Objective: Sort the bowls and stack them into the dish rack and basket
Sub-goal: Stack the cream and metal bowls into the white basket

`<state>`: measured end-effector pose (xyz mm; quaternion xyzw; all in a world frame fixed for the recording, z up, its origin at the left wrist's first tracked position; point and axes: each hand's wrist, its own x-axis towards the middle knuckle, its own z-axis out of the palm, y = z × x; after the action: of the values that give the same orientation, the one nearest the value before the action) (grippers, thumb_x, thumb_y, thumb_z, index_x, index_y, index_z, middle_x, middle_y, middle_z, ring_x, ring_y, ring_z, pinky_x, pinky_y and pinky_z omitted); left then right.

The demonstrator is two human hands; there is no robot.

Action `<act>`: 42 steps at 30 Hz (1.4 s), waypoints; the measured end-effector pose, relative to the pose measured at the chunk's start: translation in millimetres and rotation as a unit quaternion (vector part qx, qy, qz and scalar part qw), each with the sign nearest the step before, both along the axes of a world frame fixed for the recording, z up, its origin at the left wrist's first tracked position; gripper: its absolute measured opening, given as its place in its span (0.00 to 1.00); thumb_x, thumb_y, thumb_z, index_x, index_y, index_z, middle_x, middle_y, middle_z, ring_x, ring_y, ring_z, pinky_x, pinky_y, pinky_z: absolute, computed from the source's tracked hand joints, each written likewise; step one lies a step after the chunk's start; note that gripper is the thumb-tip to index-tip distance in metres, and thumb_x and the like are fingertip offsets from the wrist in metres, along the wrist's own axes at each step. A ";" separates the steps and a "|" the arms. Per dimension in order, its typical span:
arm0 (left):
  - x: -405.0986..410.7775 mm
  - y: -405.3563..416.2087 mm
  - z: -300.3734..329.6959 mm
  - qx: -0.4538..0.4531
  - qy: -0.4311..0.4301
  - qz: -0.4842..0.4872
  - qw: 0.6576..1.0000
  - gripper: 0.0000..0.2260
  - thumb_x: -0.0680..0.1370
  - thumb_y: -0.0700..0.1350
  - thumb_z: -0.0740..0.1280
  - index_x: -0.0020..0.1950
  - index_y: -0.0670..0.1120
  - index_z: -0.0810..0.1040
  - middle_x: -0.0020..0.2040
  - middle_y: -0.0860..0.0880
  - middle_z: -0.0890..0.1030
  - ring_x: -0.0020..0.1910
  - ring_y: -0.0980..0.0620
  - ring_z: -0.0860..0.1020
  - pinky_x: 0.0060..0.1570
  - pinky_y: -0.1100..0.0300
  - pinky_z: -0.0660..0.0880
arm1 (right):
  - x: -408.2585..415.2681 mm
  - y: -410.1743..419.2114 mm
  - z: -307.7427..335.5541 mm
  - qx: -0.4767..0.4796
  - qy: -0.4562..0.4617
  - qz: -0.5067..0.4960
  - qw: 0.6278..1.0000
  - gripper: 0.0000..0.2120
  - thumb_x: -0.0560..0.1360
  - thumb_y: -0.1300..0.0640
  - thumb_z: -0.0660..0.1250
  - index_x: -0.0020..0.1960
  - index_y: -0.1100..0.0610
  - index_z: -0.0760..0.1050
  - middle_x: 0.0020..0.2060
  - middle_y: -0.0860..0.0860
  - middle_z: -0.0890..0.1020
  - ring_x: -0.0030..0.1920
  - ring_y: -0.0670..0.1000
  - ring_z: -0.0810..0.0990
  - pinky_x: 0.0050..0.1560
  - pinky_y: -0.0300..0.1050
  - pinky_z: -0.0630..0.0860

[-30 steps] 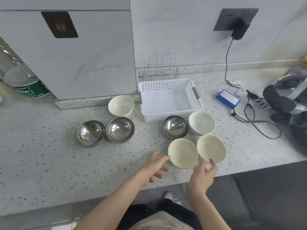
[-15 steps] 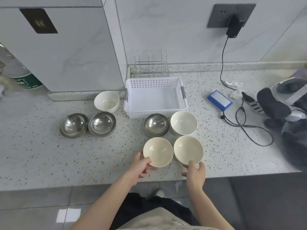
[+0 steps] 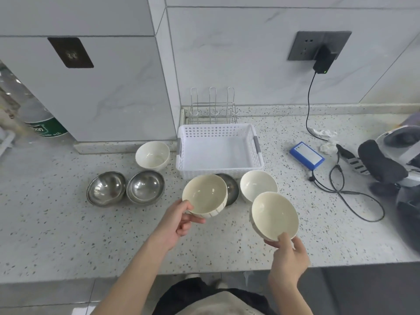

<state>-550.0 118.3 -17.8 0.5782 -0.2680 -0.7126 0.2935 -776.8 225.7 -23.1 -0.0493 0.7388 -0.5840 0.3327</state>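
Observation:
My left hand point(image 3: 176, 221) grips a cream bowl point(image 3: 204, 195) by its near rim, lifted above the counter. My right hand point(image 3: 287, 251) holds a second cream bowl point(image 3: 274, 215) by its near edge, tilted toward me. A steel bowl point(image 3: 231, 188) lies partly hidden behind the left bowl. A white bowl point(image 3: 258, 184) sits beside it. Further left stand two steel bowls point(image 3: 106, 188) point(image 3: 145, 187) and another white bowl point(image 3: 152, 155). The white plastic basket point(image 3: 219, 171) is empty, with the wire dish rack point(image 3: 212, 110) behind it.
A blue box point(image 3: 306, 155), a black cable point(image 3: 354, 201) running from a wall charger point(image 3: 322, 61), and dark gear point(image 3: 386, 164) lie on the right of the speckled counter point(image 3: 68, 235). A bottle point(image 3: 45, 128) stands at far left. The counter's front edge is close to me.
Both hands have closed on the two front cream bowls and lifted them off the counter; the left bowl now covers part of the steel bowl behind it.

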 end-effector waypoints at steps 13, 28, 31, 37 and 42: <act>38.6 -98.4 13.8 -0.046 -0.015 0.116 0.992 0.10 0.75 0.42 0.61 0.56 0.45 0.73 0.41 0.35 0.85 0.18 0.57 0.65 0.17 0.66 0.58 | 3.8 -157.3 47.0 -0.018 0.060 0.140 0.988 0.09 0.72 0.53 0.61 0.43 0.55 0.79 0.28 0.48 0.84 0.43 0.48 0.75 0.44 0.48 0.68; 50.8 -141.6 2.7 -0.042 -0.014 0.163 0.986 0.13 0.76 0.43 0.60 0.58 0.42 0.74 0.36 0.38 0.84 0.20 0.57 0.62 0.18 0.66 0.57 | 55.4 -280.8 -2.1 0.094 0.050 0.314 0.943 0.13 0.73 0.57 0.61 0.54 0.62 0.75 0.34 0.55 0.84 0.34 0.48 0.80 0.37 0.44 0.71; 50.9 -145.6 4.2 -0.043 -0.019 0.154 0.987 0.12 0.76 0.43 0.60 0.58 0.42 0.75 0.36 0.38 0.84 0.21 0.56 0.62 0.18 0.65 0.57 | 62.2 -291.2 -8.4 0.110 0.048 0.333 0.935 0.10 0.73 0.59 0.62 0.49 0.64 0.76 0.34 0.56 0.84 0.29 0.46 0.79 0.34 0.43 0.70; 52.8 -153.7 2.7 -0.034 0.012 0.141 0.989 0.12 0.77 0.42 0.60 0.59 0.42 0.75 0.36 0.38 0.83 0.20 0.57 0.66 0.18 0.66 0.59 | 73.1 -306.8 -15.2 0.128 0.015 0.354 0.926 0.11 0.72 0.64 0.59 0.52 0.63 0.76 0.38 0.59 0.81 0.27 0.47 0.75 0.25 0.38 0.68; 53.3 -156.4 -1.7 -0.019 0.044 0.142 0.989 0.12 0.77 0.42 0.60 0.60 0.44 0.74 0.36 0.38 0.83 0.20 0.58 0.68 0.18 0.66 0.60 | 73.7 -313.1 -22.4 0.141 -0.063 0.340 0.928 0.12 0.72 0.68 0.55 0.50 0.61 0.74 0.33 0.60 0.80 0.20 0.46 0.66 0.19 0.34 0.59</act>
<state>-496.7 -38.1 -19.5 0.5729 -0.1836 -0.6830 0.4141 -703.1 -87.4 -45.6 -0.2135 0.7299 -0.3273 0.5608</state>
